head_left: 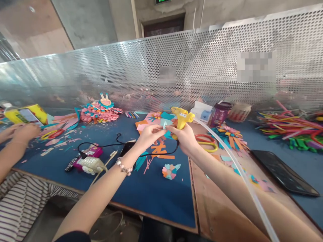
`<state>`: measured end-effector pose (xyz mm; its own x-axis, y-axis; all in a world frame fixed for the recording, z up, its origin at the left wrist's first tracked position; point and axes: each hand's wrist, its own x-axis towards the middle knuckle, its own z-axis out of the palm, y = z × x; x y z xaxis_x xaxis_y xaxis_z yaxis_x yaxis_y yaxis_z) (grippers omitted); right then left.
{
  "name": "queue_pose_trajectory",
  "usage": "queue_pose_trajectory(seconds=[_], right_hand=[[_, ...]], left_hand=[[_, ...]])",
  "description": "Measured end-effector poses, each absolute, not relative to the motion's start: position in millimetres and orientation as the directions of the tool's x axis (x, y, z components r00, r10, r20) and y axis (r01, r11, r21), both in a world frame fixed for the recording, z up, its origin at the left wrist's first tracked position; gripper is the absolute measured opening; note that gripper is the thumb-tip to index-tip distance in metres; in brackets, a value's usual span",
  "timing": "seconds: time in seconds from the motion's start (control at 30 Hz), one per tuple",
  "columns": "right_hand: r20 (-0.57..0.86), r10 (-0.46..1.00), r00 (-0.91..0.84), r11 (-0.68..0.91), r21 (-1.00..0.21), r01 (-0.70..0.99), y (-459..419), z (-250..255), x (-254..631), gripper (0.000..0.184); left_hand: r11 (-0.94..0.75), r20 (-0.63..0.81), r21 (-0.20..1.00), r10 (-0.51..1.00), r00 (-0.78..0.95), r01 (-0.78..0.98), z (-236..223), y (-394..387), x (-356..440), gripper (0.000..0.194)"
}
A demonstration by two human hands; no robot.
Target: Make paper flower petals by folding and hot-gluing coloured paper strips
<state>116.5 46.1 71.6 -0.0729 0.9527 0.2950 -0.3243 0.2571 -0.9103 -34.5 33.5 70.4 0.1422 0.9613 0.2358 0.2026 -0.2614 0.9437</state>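
Observation:
My right hand point(185, 138) is wrapped round a yellow glue gun point(182, 117), with a long clear glue stick point(227, 151) running out of its back toward me. My left hand point(150, 137), with a beaded bracelet at the wrist, pinches a small light-blue paper piece point(165, 125). Its fingertips meet those of my right hand at this piece. Below both hands, a round paper flower point(171, 171) in pink, orange and teal lies on the blue table top. Orange paper strips point(160, 151) are scattered just under my hands.
Red- and yellow-handled scissors point(207, 143) lie right of my hand. A black tray point(284, 171) and pipe cleaners point(295, 126) are farther right. A black cable point(101, 146) crosses the table. At left, a co-worker's hands point(21, 134) are near a phone point(30, 116). A perforated metal screen point(113, 74) stands behind.

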Motion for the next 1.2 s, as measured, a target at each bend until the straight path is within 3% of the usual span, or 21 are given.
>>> queue_pose_trajectory(seconds=[0.13, 0.4, 0.73, 0.87, 1.0, 1.2], right_hand=[[0.279, 0.958, -0.068, 0.254, -0.934, -0.252, 45, 59, 126, 0.042], [0.228, 0.973, -0.040, 0.217, -0.958, -0.185, 44, 50, 134, 0.036], [0.056, 0.995, -0.081, 0.050, -0.996, -0.067, -13, 43, 154, 0.031], [0.015, 0.992, -0.129, 0.011, -1.000, -0.025, -29, 34, 158, 0.033], [-0.027, 0.988, -0.153, -0.024, -1.000, 0.020, -38, 23, 157, 0.034], [-0.064, 0.984, -0.167, -0.069, -0.997, -0.025, -47, 7, 154, 0.033]], left_hand=[[-0.301, 0.293, 0.930, 0.954, 0.068, 0.212, 60, 40, -34, 0.030], [-0.262, 0.254, 0.956, 0.964, 0.076, 0.135, 58, 45, -29, 0.019], [-0.144, 0.144, 0.990, 0.989, -0.030, 0.012, 38, 53, -48, 0.027], [-0.125, 0.130, 0.988, 0.990, 0.055, -0.090, 39, 48, -50, 0.032], [-0.023, 0.054, 0.977, 0.988, 0.142, -0.212, 39, 47, -50, 0.024], [0.010, 0.014, 0.987, 0.989, 0.150, -0.161, 33, 51, -54, 0.020]])
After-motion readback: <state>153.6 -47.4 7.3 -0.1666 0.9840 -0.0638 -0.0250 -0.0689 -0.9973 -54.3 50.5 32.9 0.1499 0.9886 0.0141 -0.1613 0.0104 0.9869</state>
